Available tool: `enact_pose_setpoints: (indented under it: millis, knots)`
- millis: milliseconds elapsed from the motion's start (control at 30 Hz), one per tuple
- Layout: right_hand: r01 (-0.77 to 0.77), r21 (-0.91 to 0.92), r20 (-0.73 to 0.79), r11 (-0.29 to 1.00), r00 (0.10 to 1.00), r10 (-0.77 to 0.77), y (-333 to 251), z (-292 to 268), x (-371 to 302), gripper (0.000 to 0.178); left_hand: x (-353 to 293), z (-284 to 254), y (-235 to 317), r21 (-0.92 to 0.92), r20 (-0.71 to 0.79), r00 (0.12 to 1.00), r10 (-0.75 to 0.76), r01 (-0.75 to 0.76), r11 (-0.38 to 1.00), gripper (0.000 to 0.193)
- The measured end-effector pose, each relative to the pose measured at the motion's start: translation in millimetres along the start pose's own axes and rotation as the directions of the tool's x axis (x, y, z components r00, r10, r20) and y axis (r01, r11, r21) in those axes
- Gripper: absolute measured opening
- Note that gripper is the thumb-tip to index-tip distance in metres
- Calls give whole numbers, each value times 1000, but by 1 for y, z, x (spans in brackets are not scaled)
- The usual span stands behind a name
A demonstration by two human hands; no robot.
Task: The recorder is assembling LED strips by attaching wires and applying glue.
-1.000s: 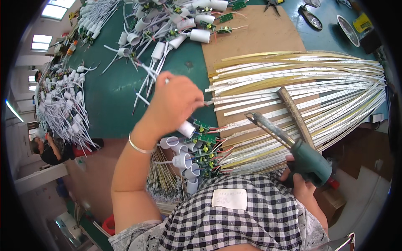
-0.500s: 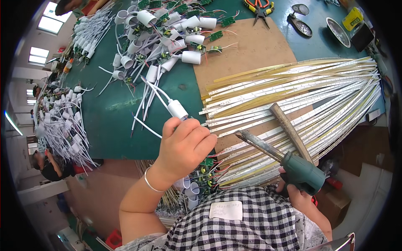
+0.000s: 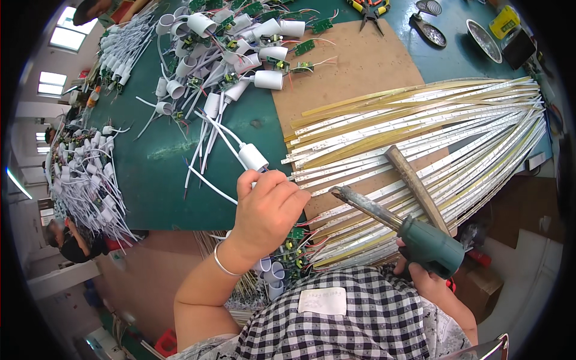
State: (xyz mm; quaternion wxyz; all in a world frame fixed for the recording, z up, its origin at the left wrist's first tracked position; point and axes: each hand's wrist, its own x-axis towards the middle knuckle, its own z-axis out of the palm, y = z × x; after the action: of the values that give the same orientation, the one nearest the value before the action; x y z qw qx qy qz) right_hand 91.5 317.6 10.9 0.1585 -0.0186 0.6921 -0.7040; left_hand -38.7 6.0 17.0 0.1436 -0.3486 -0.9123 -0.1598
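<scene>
My left hand (image 3: 269,204) is closed in a pinch at the lower end of a white plastic end cap (image 3: 254,157) with a white cable. The fingertips hide whatever else lies between them. My right hand (image 3: 427,281) grips a green-bodied soldering gun (image 3: 429,246), its long metal barrel pointing left toward the left hand, the tip apart from it. Under the barrel lies a fan of thin white and yellow LED strips (image 3: 360,171), with a wooden bar (image 3: 417,189) across them. Small green circuit boards (image 3: 296,234) with wires show below the left hand.
A heap of white caps with boards and cables (image 3: 234,54) covers the table's far side. More cable bundles lie left (image 3: 90,174). Pliers (image 3: 372,15), a soldering stand (image 3: 429,30) and a metal dish (image 3: 483,41) stand far right. Another person (image 3: 75,240) is at the left.
The whole view has shifted slightly, moving the table things a little up and left. Both hands keep their grips, and the soldering gun's tip sits slightly farther left.
</scene>
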Motion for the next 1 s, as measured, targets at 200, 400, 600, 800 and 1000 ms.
enact_pose_setpoints:
  millis: [200, 400, 600, 800, 1000]
  knots:
    - [4, -19, 25, 1000, 1000, -3, -6, 1, 0, 49, 0, 1, 5, 48, 23, 1000, 6, -7, 999, 21]
    - [5, -45, 42, 999, 999, -3, -12, 4, 5, 46, 1, 0, 7, 82, 37, 999, 21, -24, 996, 15]
    - [-185, -130, -112, 974, 979, 171, -16, 9, 6, 34, 0, 0, 8, 83, 36, 999, 13, -15, 996, 14]
    - [-198, -196, -99, 960, 978, 182, -17, 13, 11, 36, -2, 2, 7, 92, 20, 1000, 5, -7, 996, 14]
    - [-224, -192, -105, 956, 973, 207, -23, 14, 12, 36, -2, 1, 8, 88, 22, 1000, -2, 0, 996, 14]
